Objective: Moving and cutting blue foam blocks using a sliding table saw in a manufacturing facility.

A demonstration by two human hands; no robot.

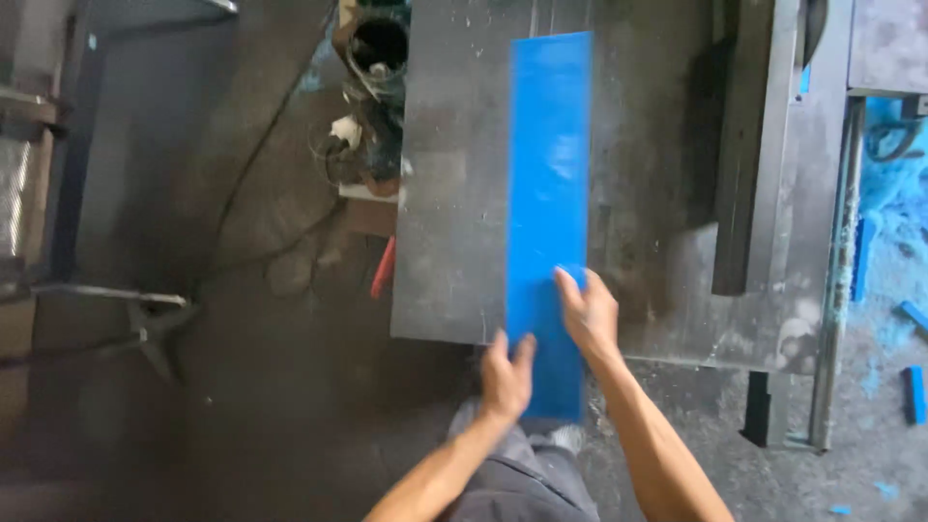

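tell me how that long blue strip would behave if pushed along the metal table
The blue strip looks stiff: its near end overhangs the metal table without sagging. Its glossy face would probably slide easily. Being flat, it should not roll.

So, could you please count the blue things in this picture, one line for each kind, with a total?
Long blue board on the grey metal table, left hand and right hand on its near end: 1
Small blue offcuts on the floor at right: 3 clear ones
Total: 4, not counting the loose blue dust.
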